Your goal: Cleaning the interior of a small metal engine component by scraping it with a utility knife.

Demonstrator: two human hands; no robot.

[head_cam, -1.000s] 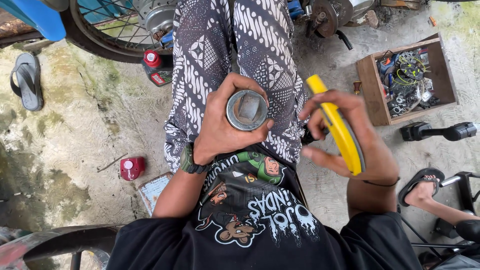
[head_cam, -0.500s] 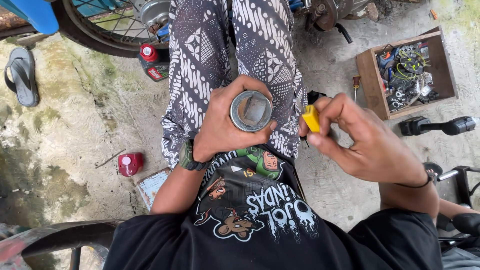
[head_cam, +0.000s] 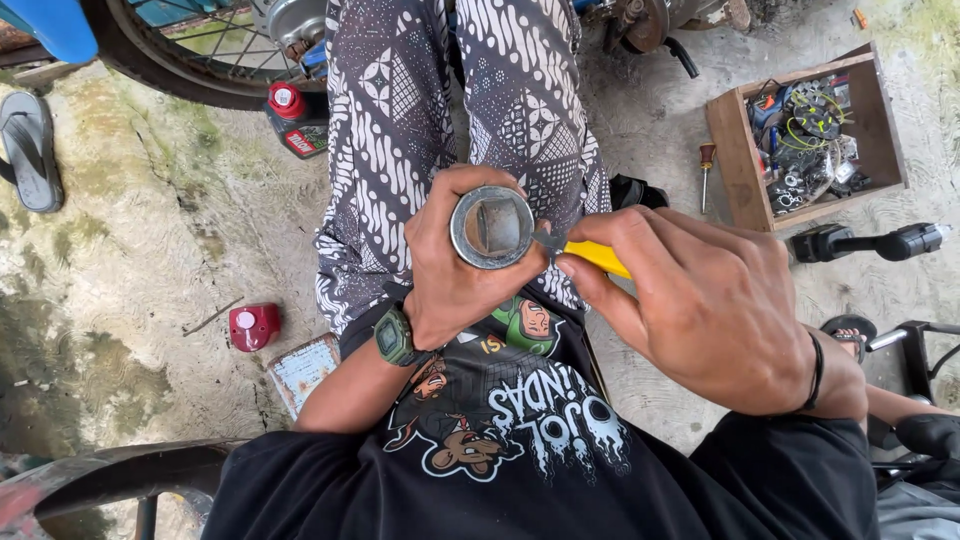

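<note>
Item: short metal cylinder [head_cam: 491, 227], grey, hollow, open end turned up toward the camera, held at picture centre above the person's lap.

Left hand [head_cam: 447, 275]: closed around the cylinder's body, fingers wrapped from nine o'clock, thumb over the near side. A green wristwatch [head_cam: 396, 337] sits on that wrist.

Right hand [head_cam: 705, 300]: closed on a yellow-handled tool [head_cam: 600, 257], pinched between thumb and forefinger. The tool's dark tip meets the cylinder's rim at about three o'clock. Whether the tip lies inside the bore or only on the edge cannot be told. A dark band circles the right wrist.

Handling note, as a judgement: the work appears to be scraping or prying at the rim. It goes best with the cylinder gripped firmly and braced against the lap, the tool kept at a shallow angle, and the tip directed away from the left thumb, since a slip would run toward it.

Surroundings: patterned trousers [head_cam: 440, 110] at twelve o'clock; a wooden box [head_cam: 745, 160] of wires and small parts at two o'clock, a screwdriver [head_cam: 706, 170] just beside it; a red-capped bottle [head_cam: 292, 118] at eleven o'clock near a spoked wheel [head_cam: 190, 60]; a small red cap [head_cam: 254, 326] at nine o'clock on the stained concrete floor [head_cam: 130, 260]; a grey sandal [head_cam: 30, 150] at ten o'clock.
</note>
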